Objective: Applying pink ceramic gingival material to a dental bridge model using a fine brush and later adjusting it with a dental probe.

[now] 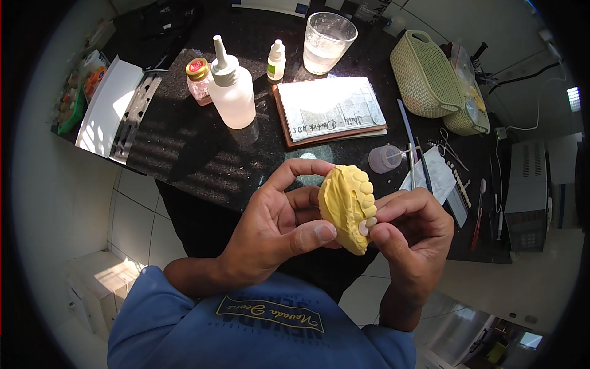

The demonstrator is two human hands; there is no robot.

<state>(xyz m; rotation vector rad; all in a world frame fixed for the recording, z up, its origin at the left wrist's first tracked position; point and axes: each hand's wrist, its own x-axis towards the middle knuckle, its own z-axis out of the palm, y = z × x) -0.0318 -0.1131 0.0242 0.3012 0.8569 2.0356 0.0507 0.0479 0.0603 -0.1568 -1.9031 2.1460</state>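
My left hand (pixel 276 227) grips a yellow plaster dental cast (pixel 338 206), with the thumb on its near side and a row of moulded teeth facing right. My right hand (pixel 415 230) is pinched at the cast's lower right, thumb and index finger on a small pale tooth piece (pixel 367 226) against the teeth. Behind them on the black speckled counter lie a paper pad on a brown board (pixel 326 111), a small jar of purplish liquid (pixel 381 158) with a stick across it, and white tissue with thin tools (pixel 430 181).
A squeeze bottle (pixel 232 95), a pink jar (pixel 198 83), a dropper bottle (pixel 276 64) and a glass (pixel 327 46) stand along the back. Green baskets (pixel 424 71), scissors (pixel 452 150) and a grey machine (pixel 522 197) are at right. An open white case (pixel 107 107) sits left.
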